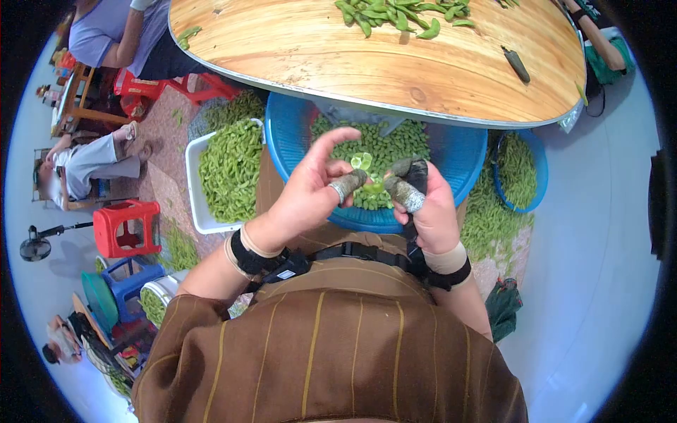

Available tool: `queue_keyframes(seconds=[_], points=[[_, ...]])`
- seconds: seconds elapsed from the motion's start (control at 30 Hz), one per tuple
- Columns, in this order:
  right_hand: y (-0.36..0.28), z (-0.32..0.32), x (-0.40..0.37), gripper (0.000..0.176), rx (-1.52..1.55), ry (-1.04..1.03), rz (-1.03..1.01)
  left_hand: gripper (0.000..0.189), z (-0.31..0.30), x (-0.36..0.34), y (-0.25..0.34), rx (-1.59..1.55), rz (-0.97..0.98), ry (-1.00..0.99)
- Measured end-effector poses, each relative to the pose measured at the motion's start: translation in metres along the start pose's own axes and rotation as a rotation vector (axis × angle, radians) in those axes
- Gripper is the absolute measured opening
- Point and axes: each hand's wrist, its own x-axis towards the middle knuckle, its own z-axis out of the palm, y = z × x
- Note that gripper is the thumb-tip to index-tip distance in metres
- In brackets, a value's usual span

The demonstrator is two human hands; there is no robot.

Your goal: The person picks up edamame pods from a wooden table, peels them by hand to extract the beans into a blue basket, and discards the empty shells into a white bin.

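My left hand [310,187] is closed in a pinch, its thumb wrapped in grey, worn tape and its index finger raised. At its fingertips is a split, pale green soybean pod [361,161]. Close by on the right, my right hand [431,208] has taped thumb and fingers pressed together on a green soybean pod [375,187], which lies between the two hands. Below both hands stands a large blue basin [285,144] holding many shelled green soybeans [405,144]. Exactly where the fingers grip the pods is partly hidden.
A wooden table [303,56] overhangs the basin, with soybean pods [402,13] and a dark, knife-like object [516,65] on it. Left is a white tub [197,204] of pods; right, a blue basket [539,169]. Red stools [127,229] and other people are around.
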Motion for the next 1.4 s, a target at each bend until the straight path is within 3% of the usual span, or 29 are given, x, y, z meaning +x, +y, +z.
queue_keyframes(seconds=[0.03,0.1,0.17,0.27,0.3,0.37,0.5,0.6,0.77,0.9,1.13,1.2,1.33,1.4], points=[[-0.002,0.001,0.000,0.017,-0.001,-0.001,0.001,0.047,-0.002,0.000,-0.002,-0.001,0.001,0.001],[-0.004,0.003,0.000,0.016,-0.075,-0.026,-0.034,0.044,-0.006,0.003,-0.004,0.734,0.413,-0.073],[-0.005,0.003,0.000,0.017,-0.097,-0.056,-0.023,0.045,0.001,-0.004,0.010,0.807,0.385,-0.065],[-0.007,0.005,-0.001,0.017,-0.135,-0.081,-0.013,0.048,0.004,-0.002,0.013,0.995,0.661,-0.089],[-0.007,0.005,-0.002,0.016,-0.153,-0.077,-0.012,0.048,0.004,-0.003,0.014,0.994,0.661,-0.089],[-0.005,0.005,-0.002,0.016,-0.185,-0.064,-0.040,0.040,0.004,-0.009,0.019,0.930,0.423,-0.163],[-0.002,0.009,-0.002,0.018,-0.229,-0.028,-0.123,0.031,-0.003,-0.004,0.007,1.054,0.370,-0.188],[-0.007,0.010,-0.003,0.019,-0.254,-0.038,-0.158,0.022,-0.001,-0.002,-0.005,0.793,0.460,-0.147],[-0.017,0.004,-0.010,0.027,-0.303,-0.065,-0.035,0.019,0.003,-0.008,0.003,0.256,-0.050,-0.029],[-0.019,0.006,-0.020,0.038,-0.341,-0.139,0.033,0.018,0.005,-0.006,0.010,0.258,-0.095,-0.060],[-0.013,0.003,-0.018,0.040,-0.318,-0.214,0.060,0.016,0.006,-0.002,0.007,0.395,-0.055,-0.104],[-0.014,0.002,-0.017,0.038,-0.218,-0.209,0.088,0.016,0.002,-0.001,-0.003,0.395,0.042,-0.127],[-0.015,0.001,-0.017,0.037,-0.173,-0.223,0.123,0.015,0.000,0.000,-0.007,0.424,0.026,-0.132],[-0.014,0.000,-0.016,0.036,-0.193,-0.218,0.127,0.014,-0.003,0.001,-0.006,0.692,0.206,-0.153]])
